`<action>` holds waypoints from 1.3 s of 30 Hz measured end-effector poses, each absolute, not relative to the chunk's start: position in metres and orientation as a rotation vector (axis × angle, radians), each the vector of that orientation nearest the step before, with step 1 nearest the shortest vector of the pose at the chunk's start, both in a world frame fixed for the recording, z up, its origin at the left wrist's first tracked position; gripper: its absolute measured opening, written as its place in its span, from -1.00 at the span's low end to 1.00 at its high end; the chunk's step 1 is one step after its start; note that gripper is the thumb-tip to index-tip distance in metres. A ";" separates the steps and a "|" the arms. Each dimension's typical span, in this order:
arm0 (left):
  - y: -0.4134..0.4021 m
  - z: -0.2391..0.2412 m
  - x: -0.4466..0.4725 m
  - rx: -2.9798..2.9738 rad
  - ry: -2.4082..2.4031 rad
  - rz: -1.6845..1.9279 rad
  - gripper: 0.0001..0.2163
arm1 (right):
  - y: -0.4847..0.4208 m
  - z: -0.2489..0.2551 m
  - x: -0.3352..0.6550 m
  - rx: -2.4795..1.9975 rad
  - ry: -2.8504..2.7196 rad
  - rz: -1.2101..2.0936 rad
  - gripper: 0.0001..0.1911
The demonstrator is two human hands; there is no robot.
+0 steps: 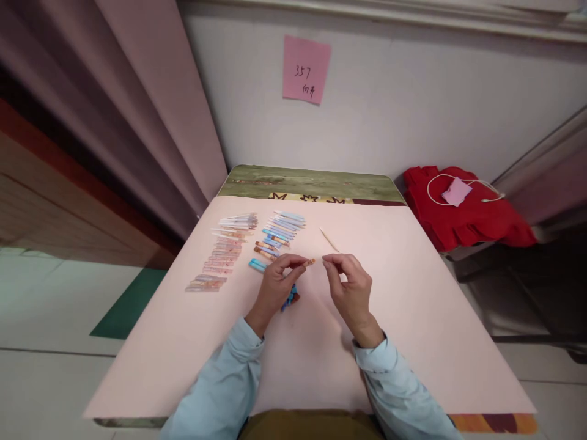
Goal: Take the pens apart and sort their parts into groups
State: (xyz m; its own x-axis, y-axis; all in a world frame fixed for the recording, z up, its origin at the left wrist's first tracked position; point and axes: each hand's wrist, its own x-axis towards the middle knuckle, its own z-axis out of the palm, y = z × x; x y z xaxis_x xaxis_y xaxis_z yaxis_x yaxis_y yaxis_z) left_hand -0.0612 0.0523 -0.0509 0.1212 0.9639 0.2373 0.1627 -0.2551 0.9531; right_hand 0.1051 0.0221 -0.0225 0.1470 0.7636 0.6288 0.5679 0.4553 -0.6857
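My left hand (279, 284) is closed, pinching a short tan-and-orange pen piece (310, 262) between thumb and fingertips. My right hand (351, 284) faces it a little to the right, thumb and forefinger pressed together; anything between them is too small to name. Just beyond my right hand, a thin pale pen barrel (329, 239) lies alone on the table. Partly hidden behind my left wrist is a small pile of blue and brown pen caps (290, 297). Blue and tan pens (284, 226) are lined up beyond my left hand.
Farther left lies a long column of clear and pinkish pen parts (224, 250). The table (413, 342) has a pale pink cover and stands against a white wall bearing a pink note (306, 70). At right, a red cloth (458, 214) carries a white cable.
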 end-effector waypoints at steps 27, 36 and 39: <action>0.050 -0.052 -0.060 1.504 1.072 1.237 -0.87 | 0.021 -0.022 0.105 -1.173 -1.134 0.609 -0.82; 0.045 -0.045 -0.059 1.380 1.062 1.224 -0.85 | 0.012 -0.010 0.104 -1.096 -1.084 0.751 -0.87; 0.046 -0.044 -0.060 1.428 1.035 1.240 -0.85 | 0.008 -0.010 0.103 -1.085 -1.252 0.622 -0.93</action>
